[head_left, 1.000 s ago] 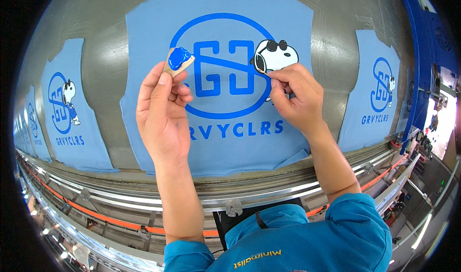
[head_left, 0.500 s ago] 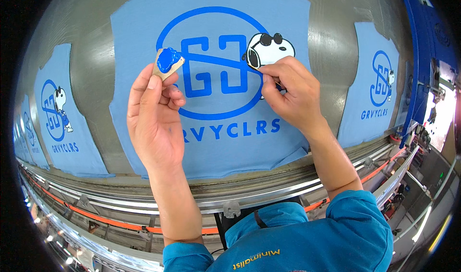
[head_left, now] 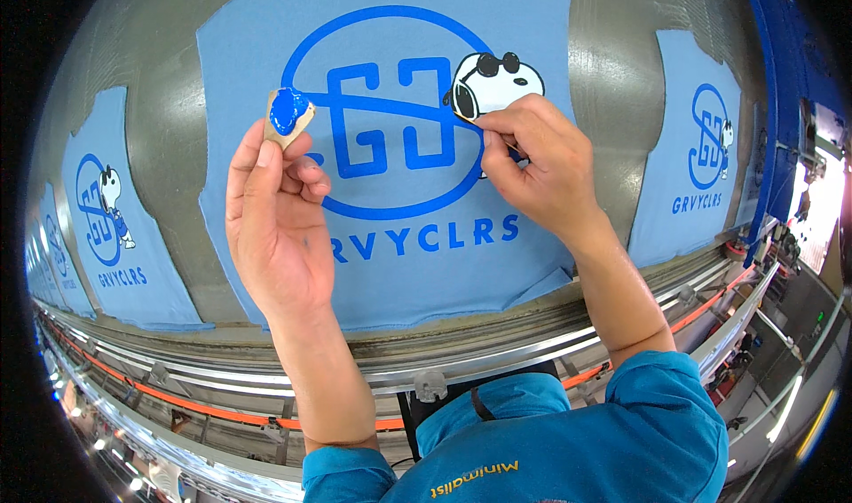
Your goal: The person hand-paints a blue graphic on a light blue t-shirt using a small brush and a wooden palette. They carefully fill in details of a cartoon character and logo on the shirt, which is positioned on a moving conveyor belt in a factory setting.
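Observation:
My left hand [head_left: 284,219] pinches a small tan piece of card [head_left: 304,126] between thumb and fingers. A thick blob of wet blue ink [head_left: 287,110] lies on it. Below spreads a light blue cut fabric panel [head_left: 248,68], printed with a blue ring, letters and a white cartoon dog [head_left: 499,90] in sunglasses. My right hand [head_left: 546,174] is closed in a pinch on a thin stick [head_left: 470,122], largely hidden by the fingers. Its tip is at the dog's ear, by the ring's right side; whether it touches the cloth I cannot tell. This hand covers the dog's body.
Similar printed panels lie on the grey table [head_left: 169,130], one at the left [head_left: 133,210] and one at the right [head_left: 688,166]. Metal rails [head_left: 382,383] and an orange strip [head_left: 222,419] run along the near edge. Blue machinery [head_left: 770,103] stands at the far right.
My left hand has shifted slightly left with the inked card. The right hand stays by the dog's head, its stick barely moved. The whole view has shifted a little.

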`<state>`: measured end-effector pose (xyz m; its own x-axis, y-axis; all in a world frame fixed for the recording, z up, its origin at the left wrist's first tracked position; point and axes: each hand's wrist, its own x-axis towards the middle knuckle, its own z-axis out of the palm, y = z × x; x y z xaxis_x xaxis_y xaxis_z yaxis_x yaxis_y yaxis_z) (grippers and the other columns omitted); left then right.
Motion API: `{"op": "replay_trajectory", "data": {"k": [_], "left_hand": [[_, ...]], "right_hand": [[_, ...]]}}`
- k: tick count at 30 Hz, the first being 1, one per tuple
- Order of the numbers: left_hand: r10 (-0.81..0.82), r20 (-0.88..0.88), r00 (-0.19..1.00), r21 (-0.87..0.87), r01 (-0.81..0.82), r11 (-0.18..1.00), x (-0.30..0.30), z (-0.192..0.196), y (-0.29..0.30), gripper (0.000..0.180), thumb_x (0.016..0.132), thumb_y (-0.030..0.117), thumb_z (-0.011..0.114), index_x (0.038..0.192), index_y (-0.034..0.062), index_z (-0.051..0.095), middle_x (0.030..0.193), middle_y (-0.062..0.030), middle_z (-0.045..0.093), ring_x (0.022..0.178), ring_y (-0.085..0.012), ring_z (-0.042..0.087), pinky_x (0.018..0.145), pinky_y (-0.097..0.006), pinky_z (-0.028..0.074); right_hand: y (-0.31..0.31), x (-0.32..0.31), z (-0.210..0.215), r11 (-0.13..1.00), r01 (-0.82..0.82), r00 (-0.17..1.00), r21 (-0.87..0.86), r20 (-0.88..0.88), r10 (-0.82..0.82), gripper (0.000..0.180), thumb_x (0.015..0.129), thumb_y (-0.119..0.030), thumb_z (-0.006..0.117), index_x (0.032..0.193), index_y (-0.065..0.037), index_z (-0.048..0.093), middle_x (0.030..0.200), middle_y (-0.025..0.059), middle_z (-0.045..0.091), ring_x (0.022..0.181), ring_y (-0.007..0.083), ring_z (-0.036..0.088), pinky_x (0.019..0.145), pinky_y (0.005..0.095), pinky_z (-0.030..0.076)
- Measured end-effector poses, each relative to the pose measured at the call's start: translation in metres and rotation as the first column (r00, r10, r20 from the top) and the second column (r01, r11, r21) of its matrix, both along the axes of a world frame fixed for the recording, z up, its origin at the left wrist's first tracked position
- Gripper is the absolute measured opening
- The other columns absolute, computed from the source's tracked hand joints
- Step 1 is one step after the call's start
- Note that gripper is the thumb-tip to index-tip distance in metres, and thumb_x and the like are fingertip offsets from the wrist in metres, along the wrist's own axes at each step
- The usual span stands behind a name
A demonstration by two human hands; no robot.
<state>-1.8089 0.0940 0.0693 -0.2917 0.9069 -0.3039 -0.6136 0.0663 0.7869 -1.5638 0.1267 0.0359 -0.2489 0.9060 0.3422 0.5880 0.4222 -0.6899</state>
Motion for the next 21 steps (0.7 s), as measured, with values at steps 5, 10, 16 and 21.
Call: {"op": "replay_trajectory", "data": {"k": [5,10,16,21], "left_hand": [[0.031,0.022,0.999,0.02,-0.031,0.999,-0.011,-0.002,-0.001,0.032,0.107,0.015,0.056,0.135,0.0006,0.059,0.111,-0.0079,0.068,0.087,-0.0125,0.058,0.075,-0.028,0.048],[0.125,0.018,0.992,0.043,-0.125,0.991,-0.019,-0.008,-0.002,0.031,0.106,0.017,0.058,0.133,0.0022,0.061,0.113,-0.0093,0.071,0.086,-0.0124,0.06,0.075,-0.027,0.048],[0.22,0.011,0.975,0.029,-0.221,0.975,-0.018,-0.005,0.001,0.033,0.106,0.015,0.057,0.136,-0.0001,0.059,0.116,-0.0106,0.069,0.086,-0.0127,0.059,0.075,-0.028,0.048],[0.217,0.029,0.976,0.022,-0.217,0.976,-0.019,-0.006,0.0,0.033,0.107,0.013,0.056,0.136,-0.0022,0.059,0.116,-0.0119,0.068,0.086,-0.0131,0.059,0.074,-0.028,0.049]], "right_hand": [[0.001,-0.001,0.004,1.0,-0.002,1.0,-0.005,0.009,0.002,0.014,0.082,0.004,0.071,0.093,-0.002,0.073,0.081,0.0051,0.064,0.062,0.0128,0.057,0.054,0.0263,0.045],[-0.001,-0.001,0.006,0.998,0.022,1.0,-0.056,0.012,-0.021,0.014,0.08,0.001,0.072,0.093,-0.004,0.072,0.082,0.0056,0.065,0.064,0.0181,0.062,0.057,0.0295,0.049],[0.001,0.001,0.006,0.998,0.019,1.0,-0.054,-0.009,-0.019,0.015,0.083,0.004,0.071,0.096,-0.003,0.073,0.082,0.0053,0.066,0.063,0.0113,0.059,0.055,0.0247,0.047],[0.0,0.0,0.007,0.997,0.026,0.999,-0.071,-0.024,-0.027,0.015,0.083,0.004,0.071,0.096,-0.003,0.074,0.082,0.0046,0.065,0.062,0.0097,0.057,0.055,0.0236,0.046]]}}
